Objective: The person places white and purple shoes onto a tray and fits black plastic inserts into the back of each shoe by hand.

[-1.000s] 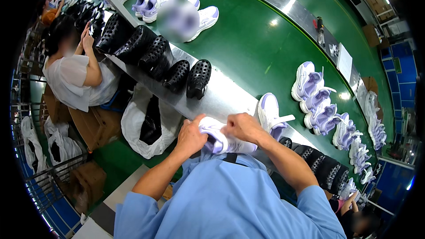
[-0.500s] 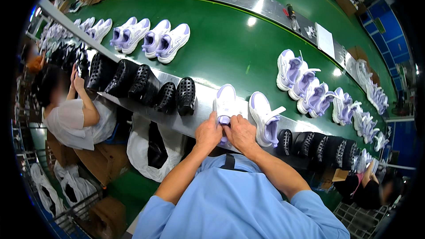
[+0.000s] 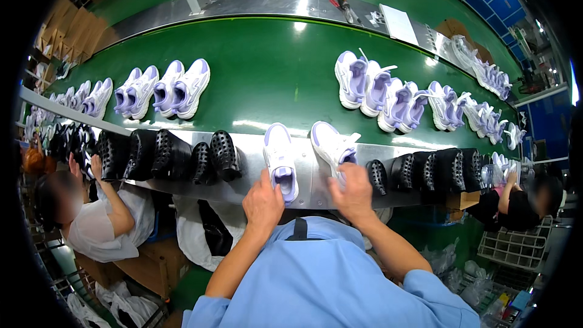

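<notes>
Two white and lavender sneakers stand side by side on the metal ledge in front of me, toes pointing away. My left hand (image 3: 263, 205) holds the left sneaker (image 3: 280, 164) by the side of its heel, fingers curled against it. This shoe's lavender opening faces me, with the tongue lying toward the toe. Over the heel of the right sneaker (image 3: 330, 149) is my right hand (image 3: 352, 195), its fingers bent and smeared by motion. Its grip cannot be made out. The pull tab of that shoe sticks out to the right.
Black perforated shoe forms (image 3: 226, 155) line the ledge on the left, and more forms (image 3: 425, 171) on the right. Beyond lies a green belt (image 3: 267, 67) with sneaker pairs (image 3: 182, 88) on both sides. A screwdriver-like tool (image 3: 344, 6) lies on the far rail. Co-workers (image 3: 91, 212) sit at either side.
My right hand has left the left sneaker and moved right to the other sneaker's heel. My left hand has shifted to the left shoe's side. The view has turned to the right.
</notes>
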`<state>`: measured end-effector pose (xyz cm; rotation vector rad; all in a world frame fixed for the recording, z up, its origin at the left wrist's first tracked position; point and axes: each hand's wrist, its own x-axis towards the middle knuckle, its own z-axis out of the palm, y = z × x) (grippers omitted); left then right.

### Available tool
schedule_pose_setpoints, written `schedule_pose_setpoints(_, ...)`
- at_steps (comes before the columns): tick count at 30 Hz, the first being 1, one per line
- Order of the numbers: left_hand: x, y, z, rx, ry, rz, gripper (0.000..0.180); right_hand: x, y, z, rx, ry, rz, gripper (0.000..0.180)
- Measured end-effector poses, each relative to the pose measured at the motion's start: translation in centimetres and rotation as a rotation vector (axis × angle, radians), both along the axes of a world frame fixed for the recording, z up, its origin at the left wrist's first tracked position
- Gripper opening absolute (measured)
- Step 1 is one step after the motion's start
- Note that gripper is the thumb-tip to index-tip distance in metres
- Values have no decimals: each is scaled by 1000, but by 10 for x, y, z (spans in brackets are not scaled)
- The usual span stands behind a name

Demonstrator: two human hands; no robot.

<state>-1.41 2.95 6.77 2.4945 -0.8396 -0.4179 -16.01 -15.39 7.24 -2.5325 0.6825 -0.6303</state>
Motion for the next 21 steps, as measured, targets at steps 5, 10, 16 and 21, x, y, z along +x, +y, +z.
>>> schedule_pose_setpoints(5,-32,-41,-10,-294,97,-276,30,-40,-52,-62,357,290,-433,43)
schedule_pose_setpoints(10,-32,-92,-52,-68,138,-242,25,-17,-17,-47,535,321,-277,51)
schedule_pose_setpoints(16,-26,-101,-72,-11,138,-247,13,-1,-55,-51,274,156,236,38)
schedule_pose_setpoints(21,-29,-106,-69,-54,183,-159,17,16,-54,-55,40,286,411,38)
